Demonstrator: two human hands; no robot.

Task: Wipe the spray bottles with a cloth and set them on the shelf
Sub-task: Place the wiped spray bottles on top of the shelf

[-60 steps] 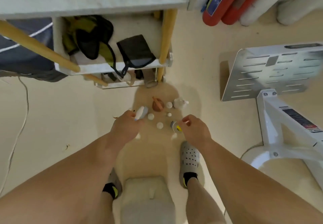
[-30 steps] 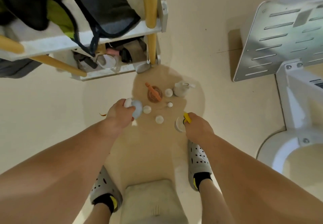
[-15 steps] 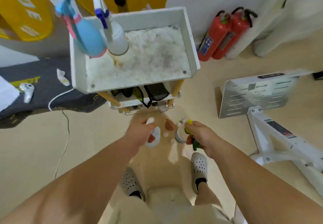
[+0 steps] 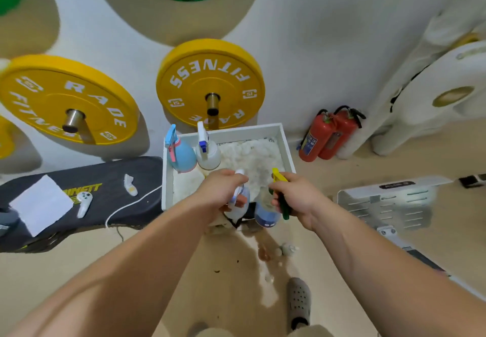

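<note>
**Held items, centre of frame**
- Left hand [image 4: 223, 192]: fingers curled tight round the neck of the pale bottle [image 4: 239, 206]. Its white sprayer tip pokes out above the knuckles and its body hangs below the fingers.
- Right hand [image 4: 295, 197]: fingers and thumb wrapped round the neck of the dark-blue bottle [image 4: 265, 214]. The yellow sprayer top stands up past the thumb, a green trigger runs down under the fingers, and the body sits left of the palm.
- The two held bottles are side by side over the near edge of the shelf [image 4: 288, 149]. Whether they touch cannot be told.

**On the shelf, a white tray with a mottled white floor**
- Light-blue bottle [image 4: 182, 157], pink trigger, upright in the far left corner.
- Clear bottle [image 4: 209, 153], blue trigger, upright just right of it.

**On the floor, lower centre**
- Small bottles [image 4: 287, 248], blurred, below the shelf.
- Shoe [image 4: 298, 297], lower right of them.

**Surroundings**
- Bench [image 4: 110, 178], black, left of the shelf; on it lie a white sheet [image 4: 39, 205], a controller [image 4: 83, 202] and a white cable [image 4: 131, 203].
- Yellow plates [image 4: 210, 73] on wall pegs, upper centre and left.
- Extinguishers [image 4: 326, 136], red, a pair, right of the shelf against the wall.
</note>
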